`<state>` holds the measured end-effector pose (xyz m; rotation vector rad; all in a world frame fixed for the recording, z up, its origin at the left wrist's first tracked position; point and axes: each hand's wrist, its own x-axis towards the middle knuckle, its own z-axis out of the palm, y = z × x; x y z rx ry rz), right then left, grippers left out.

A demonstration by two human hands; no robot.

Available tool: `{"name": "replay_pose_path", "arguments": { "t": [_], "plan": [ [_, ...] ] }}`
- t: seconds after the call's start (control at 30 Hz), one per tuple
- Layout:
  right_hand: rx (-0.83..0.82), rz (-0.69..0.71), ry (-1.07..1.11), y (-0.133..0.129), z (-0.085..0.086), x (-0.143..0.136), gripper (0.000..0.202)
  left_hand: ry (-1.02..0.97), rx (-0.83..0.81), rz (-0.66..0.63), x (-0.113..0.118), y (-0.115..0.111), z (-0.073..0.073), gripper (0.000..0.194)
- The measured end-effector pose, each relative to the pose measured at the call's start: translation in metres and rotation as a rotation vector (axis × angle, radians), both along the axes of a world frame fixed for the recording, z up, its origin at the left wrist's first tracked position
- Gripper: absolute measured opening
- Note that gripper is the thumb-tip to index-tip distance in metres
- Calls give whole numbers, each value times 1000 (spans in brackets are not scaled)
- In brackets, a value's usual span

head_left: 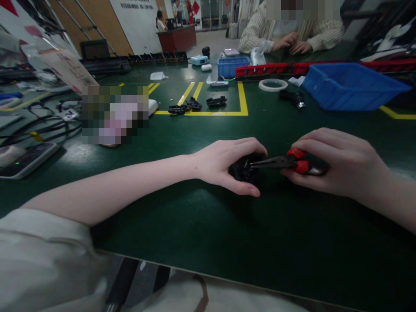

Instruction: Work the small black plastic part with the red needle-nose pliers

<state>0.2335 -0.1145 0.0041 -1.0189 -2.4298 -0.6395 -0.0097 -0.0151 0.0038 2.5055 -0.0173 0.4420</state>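
My left hand (227,164) is wrapped round a small black part (244,168) above the green table, thumb on the near side and fingers on the far side. From the right, my right hand (338,162) grips the red handles of long-nose pliers (276,162). The pliers' tips point left and reach the black part; whether they pinch it is too small to tell. Beyond my hands, several black parts (194,104) lie by yellow tape lines, one of them (216,101) a little apart on the right.
A large blue bin (351,86), a white tape roll (273,85) and a dark tool (292,99) stand back right. A smaller blue basket (233,67) is further back. Cables (42,117) and a scale-like device (29,161) lie left. Another person sits across the table (130,234).
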Motion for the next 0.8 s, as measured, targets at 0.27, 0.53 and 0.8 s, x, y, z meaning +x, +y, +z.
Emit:
{"name": "replay_pose_path", "arguments": {
  "t": [0.27,0.53,0.8],
  "plan": [
    [-68,-64,75,-2,-4,-1,25,19,2,86,2,0,-1,67],
    [-154,-136,166,-4,-4,-1,22,11,-22,72,3,2,0,67],
    [-112,-106,192,-2,-2,4,24,-5,-33,91,2,2,0,64]
  ]
}}
